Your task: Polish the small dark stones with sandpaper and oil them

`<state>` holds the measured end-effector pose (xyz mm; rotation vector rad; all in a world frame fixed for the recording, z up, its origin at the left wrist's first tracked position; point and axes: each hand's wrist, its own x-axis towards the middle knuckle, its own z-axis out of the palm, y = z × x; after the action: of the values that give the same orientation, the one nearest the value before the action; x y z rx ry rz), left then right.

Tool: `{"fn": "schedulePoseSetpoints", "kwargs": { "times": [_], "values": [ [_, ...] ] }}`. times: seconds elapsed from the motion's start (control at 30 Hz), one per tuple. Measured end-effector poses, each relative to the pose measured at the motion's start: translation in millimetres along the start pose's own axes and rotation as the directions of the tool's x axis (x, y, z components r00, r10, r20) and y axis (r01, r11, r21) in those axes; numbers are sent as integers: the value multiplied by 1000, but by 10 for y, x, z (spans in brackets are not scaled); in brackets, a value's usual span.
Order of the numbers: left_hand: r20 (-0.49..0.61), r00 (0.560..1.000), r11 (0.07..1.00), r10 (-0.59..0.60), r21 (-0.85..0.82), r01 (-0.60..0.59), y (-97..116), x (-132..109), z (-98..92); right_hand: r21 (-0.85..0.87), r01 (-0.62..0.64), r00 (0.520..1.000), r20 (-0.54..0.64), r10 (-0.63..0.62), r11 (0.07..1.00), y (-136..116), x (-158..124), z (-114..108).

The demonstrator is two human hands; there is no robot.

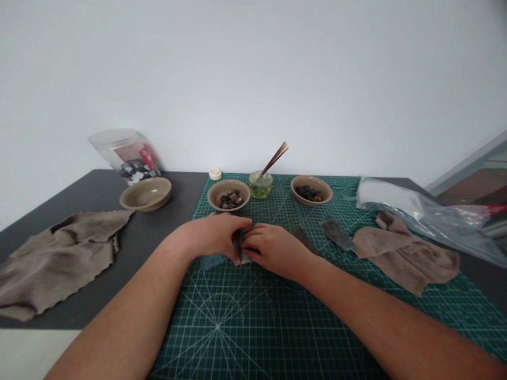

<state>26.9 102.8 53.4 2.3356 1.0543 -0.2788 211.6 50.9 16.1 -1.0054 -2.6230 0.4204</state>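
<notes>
My left hand (222, 235) is closed, thumb and fingers pinching a small dark piece (237, 241) that is mostly hidden. Right against it, my right hand (273, 248) has its fingers curled in; what they grip, if anything, is covered. A pale grey scrap (245, 258) shows just below the fingertips. Under my left hand lies a blue sheet (214, 261), partly covered. A dark brown strip (304, 240) pokes out behind my right hand, and a grey rough-looking strip (336, 234) lies farther right. All this is on a green cutting mat (245, 327).
Behind my hands stand a bowl of stones (228, 195), a glass with thin sticks (260, 186) and another stone bowl (311, 190). At left are a bowl (146, 194), a tilted jar (127, 155) and a brown cloth (67, 258). Another cloth (407, 250) and plastic bag (428, 216) lie right.
</notes>
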Motion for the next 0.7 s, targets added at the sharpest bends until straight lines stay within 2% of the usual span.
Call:
{"fn": "schedulePoseSetpoints", "kwargs": {
  "times": [0.13, 0.27, 0.37, 0.5, 0.6, 0.7],
  "values": [
    [-10, 1000, 1000, 2, -17, -2, -5, 1, -3, 19, 21, 1000, 21, -21, 1000, -6, 1, 15],
    [-6, 1000, 1000, 11, -21, -11, -18, 10, 5, -31, 19, 999, -25, -19, 999, -2, 45, 51],
    [-10, 1000, 1000, 14, -21, -15, -20, 14, 9, 3, 43, 998, -39, -43, 999, -14, 43, 65],
    [-10, 1000, 1000, 11, -28, -11, -9, 7, 3, 11, -9, 1000, -13, 9, 1000, -17, -11, 36],
    [-12, 1000, 1000, 18, -23, -18, -3, 6, 0, -33, -43, 998, -41, 42, 999, -31, -2, 36],
    [-4, 1000, 1000, 18, -26, -18, 3, 8, -4, -25, 0, 1000, -31, -1, 1000, -47, 17, 42]
  ]
}}
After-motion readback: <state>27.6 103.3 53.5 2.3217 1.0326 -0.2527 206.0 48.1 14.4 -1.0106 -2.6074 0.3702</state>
